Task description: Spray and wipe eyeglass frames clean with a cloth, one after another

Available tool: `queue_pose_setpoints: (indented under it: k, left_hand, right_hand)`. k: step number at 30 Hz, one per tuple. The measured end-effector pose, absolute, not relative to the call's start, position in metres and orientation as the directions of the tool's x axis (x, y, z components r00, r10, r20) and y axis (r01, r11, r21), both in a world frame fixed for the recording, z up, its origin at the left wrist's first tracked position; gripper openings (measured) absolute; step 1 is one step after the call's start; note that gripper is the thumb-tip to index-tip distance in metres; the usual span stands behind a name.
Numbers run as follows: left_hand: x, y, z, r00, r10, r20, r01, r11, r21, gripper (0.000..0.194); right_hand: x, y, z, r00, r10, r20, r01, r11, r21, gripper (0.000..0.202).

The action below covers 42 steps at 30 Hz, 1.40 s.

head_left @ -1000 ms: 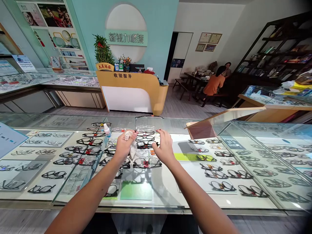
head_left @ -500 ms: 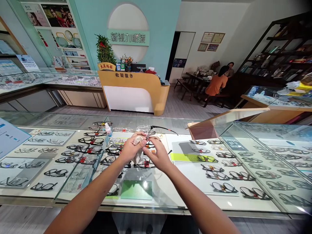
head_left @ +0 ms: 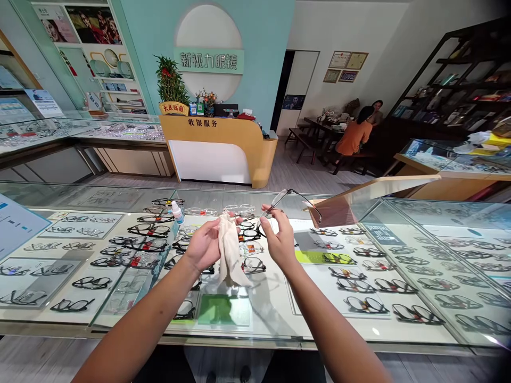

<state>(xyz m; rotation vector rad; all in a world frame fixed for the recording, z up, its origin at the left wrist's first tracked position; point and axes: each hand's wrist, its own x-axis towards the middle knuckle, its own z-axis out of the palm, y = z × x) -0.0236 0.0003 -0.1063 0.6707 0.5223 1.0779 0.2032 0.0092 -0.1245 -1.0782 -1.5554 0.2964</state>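
A cream cleaning cloth (head_left: pixel 230 255) hangs down from my left hand (head_left: pixel 205 244), pinched near its top between thumb and fingers. My right hand (head_left: pixel 279 236) grips a pair of eyeglasses (head_left: pixel 281 198) with a dark thin frame, raised above the glass counter; one temple sticks out to the right. The two hands are apart, cloth and glasses not touching. Below them, rows of eyeglasses (head_left: pixel 253 264) lie in the display case, partly hidden by the hands and cloth. A small white spray bottle (head_left: pixel 176 211) with a blue label stands to the left of my left hand.
The glass counter (head_left: pixel 275 332) spans the front, with more frames on both sides. A wooden-edged tilted panel (head_left: pixel 339 213) stands at right, a light-blue sheet (head_left: pixel 18 226) at far left. Beyond is a cashier desk (head_left: pixel 223 141); a person in orange (head_left: pixel 353 137) sits near another person.
My hands have separated. The right hand has moved right with the eyeglasses, while the left hand keeps the cloth, which now hangs loose and more unfolded.
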Motion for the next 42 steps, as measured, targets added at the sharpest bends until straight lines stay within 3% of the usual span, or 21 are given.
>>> queue_pose_setpoints:
  k: [3, 6, 9, 12, 14, 16, 18, 21, 24, 27, 32, 36, 39, 42]
  left_hand:
    - [-0.016, 0.001, -0.118, 0.419, 0.907, -0.045, -0.602, 0.314, 0.734, 0.047]
    - [-0.008, 0.002, -0.135, 0.431, 0.901, -0.044, -0.487, 0.274, 0.830, 0.058]
    - [-0.008, 0.007, -0.147, 0.402, 0.916, 0.012, -0.282, 0.112, 0.953, 0.069]
    - [-0.018, 0.015, -0.146, 0.397, 0.913, 0.093, -0.038, -0.085, 0.996, 0.072]
    - [-0.029, 0.021, -0.139, 0.300, 0.937, 0.181, 0.151, -0.234, 0.960, 0.067]
    - [-0.041, 0.027, -0.132, 0.086, 0.945, 0.315, 0.389, -0.323, 0.863, 0.057]
    - [-0.056, 0.034, -0.126, -0.158, 0.894, 0.418, 0.616, -0.242, 0.750, 0.050]
    - [-0.077, 0.046, -0.125, -0.400, 0.813, 0.424, 0.791, 0.073, 0.608, 0.053]
    - [-0.093, 0.058, -0.131, -0.464, 0.841, 0.277, 0.821, 0.291, 0.491, 0.066]
    - [-0.102, 0.067, -0.139, -0.473, 0.860, 0.192, 0.820, 0.351, 0.451, 0.072]
    - [-0.104, 0.069, -0.142, -0.458, 0.868, 0.193, 0.828, 0.337, 0.447, 0.069]
    - [-0.101, 0.060, -0.131, -0.441, 0.850, 0.287, 0.843, 0.283, 0.457, 0.067]
    - [-0.094, 0.050, -0.120, -0.392, 0.788, 0.475, 0.838, 0.094, 0.537, 0.060]
    - [-0.082, 0.041, -0.115, -0.288, 0.715, 0.637, 0.665, -0.329, 0.670, 0.046]
  right_hand:
    - [0.205, 0.012, -0.125, 0.103, 0.751, 0.653, 0.477, 0.538, -0.695, 0.031]
    - [0.205, 0.013, -0.128, 0.093, 0.749, 0.655, 0.489, 0.539, -0.686, 0.030]
    - [0.204, 0.014, -0.130, 0.075, 0.750, 0.658, 0.499, 0.543, -0.676, 0.030]
    - [0.204, 0.014, -0.131, 0.062, 0.751, 0.657, 0.499, 0.547, -0.672, 0.029]
    - [0.203, 0.014, -0.132, 0.054, 0.752, 0.657, 0.497, 0.550, -0.671, 0.029]
    - [0.203, 0.014, -0.132, 0.047, 0.753, 0.656, 0.495, 0.553, -0.671, 0.029]
    - [0.202, 0.014, -0.132, 0.043, 0.754, 0.655, 0.493, 0.555, -0.671, 0.028]
    - [0.202, 0.015, -0.133, 0.039, 0.753, 0.657, 0.489, 0.559, -0.669, 0.027]
    - [0.201, 0.015, -0.134, 0.035, 0.751, 0.659, 0.488, 0.563, -0.667, 0.027]
    - [0.200, 0.015, -0.136, 0.031, 0.753, 0.658, 0.490, 0.562, -0.666, 0.027]
    - [0.199, 0.015, -0.137, 0.026, 0.756, 0.654, 0.489, 0.561, -0.668, 0.028]
    - [0.199, 0.014, -0.135, 0.027, 0.762, 0.647, 0.481, 0.557, -0.677, 0.027]
    - [0.200, 0.013, -0.132, 0.031, 0.769, 0.639, 0.467, 0.554, -0.689, 0.027]
    - [0.200, 0.011, -0.130, 0.031, 0.779, 0.626, 0.443, 0.551, -0.708, 0.028]
